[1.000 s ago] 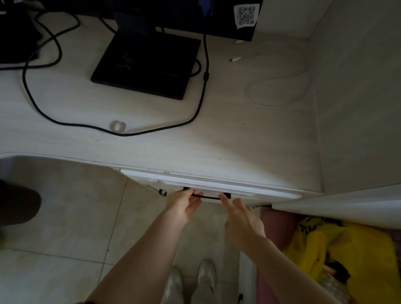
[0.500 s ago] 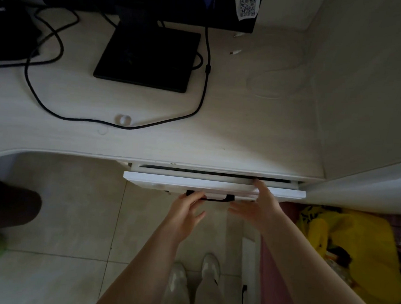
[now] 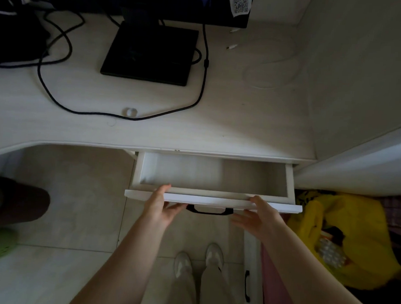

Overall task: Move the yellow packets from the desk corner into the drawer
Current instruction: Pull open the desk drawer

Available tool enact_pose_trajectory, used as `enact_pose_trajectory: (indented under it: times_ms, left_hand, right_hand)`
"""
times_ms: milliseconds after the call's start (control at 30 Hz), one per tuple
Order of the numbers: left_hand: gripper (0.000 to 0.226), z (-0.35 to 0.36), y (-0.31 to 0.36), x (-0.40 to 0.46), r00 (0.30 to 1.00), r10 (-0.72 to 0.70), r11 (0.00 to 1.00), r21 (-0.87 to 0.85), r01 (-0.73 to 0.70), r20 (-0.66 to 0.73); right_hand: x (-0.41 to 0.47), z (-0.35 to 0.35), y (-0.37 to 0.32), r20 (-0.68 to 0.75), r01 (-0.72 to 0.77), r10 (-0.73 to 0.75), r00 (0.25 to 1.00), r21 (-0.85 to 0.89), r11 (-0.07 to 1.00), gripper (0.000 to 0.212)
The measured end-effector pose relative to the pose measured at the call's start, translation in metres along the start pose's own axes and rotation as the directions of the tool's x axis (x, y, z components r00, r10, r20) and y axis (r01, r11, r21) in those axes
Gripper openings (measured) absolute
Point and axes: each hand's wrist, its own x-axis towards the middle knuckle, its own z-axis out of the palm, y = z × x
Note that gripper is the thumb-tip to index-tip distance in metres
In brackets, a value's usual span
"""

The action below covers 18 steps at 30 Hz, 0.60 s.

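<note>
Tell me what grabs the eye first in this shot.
The white drawer under the desk edge stands pulled open, nothing visible inside, with the left hand and right hand holding its front panel either side of the black handle. A bright yellow bag glows at lower right.

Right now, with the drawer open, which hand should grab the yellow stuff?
Right, probably. The right hand holds the drawer at its right end, nearest the yellow bag beside it. The left hand holds the left end, farther away. The desk itself shows nothing yellow.
</note>
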Motion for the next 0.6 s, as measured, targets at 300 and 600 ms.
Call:
enact_pose_trajectory:
  times_ms: [300,600]
  left_hand:
    - [0.024,-0.057,-0.023,-0.035,1.000,0.009,0.990,0.137,-0.011,0.015]
    - [0.039,-0.089,-0.043,-0.070,0.997,0.010,0.979,0.206,0.006,-0.080]
  right_hand:
    - [-0.039,-0.020,0.030,-0.072,-0.071,0.080,0.994,0.126,0.990,0.022]
    - [-0.072,-0.040,0.060,-0.116,-0.146,0.171,0.978,0.199,0.969,0.009]
